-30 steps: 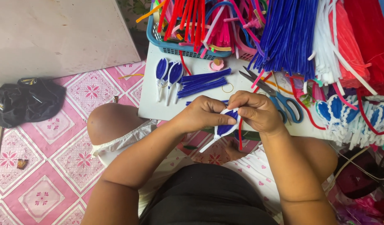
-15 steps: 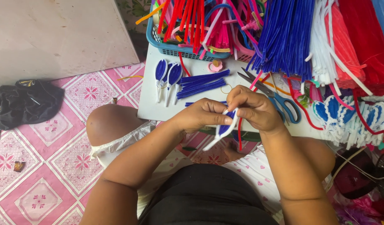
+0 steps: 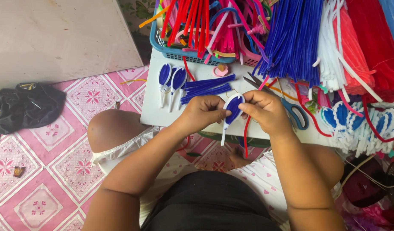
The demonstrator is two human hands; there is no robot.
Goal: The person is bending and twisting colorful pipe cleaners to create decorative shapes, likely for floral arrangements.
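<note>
Pink tiled floor (image 3: 56,179) lay under a white counter (image 3: 156,111). Big bundle of blue pipe cleaners (image 3: 291,38) sat above, beside a blue basket (image 3: 171,51) of mixed stems. Scissors (image 3: 291,109) lay just right of the hands. Finished blue petals (image 3: 171,81) rested on the counter's left part. Left hand (image 3: 203,112) and right hand (image 3: 265,112) both pinched one petal piece (image 3: 233,109): blue leaf-shaped fill, white fuzzy outline, white stem hanging down, held over the counter's near edge.

A blue, white-edged, leaf-shaped pipe-cleaner petal (image 3: 233,109) stands upright above the table edge, white stem pointing down.
</note>
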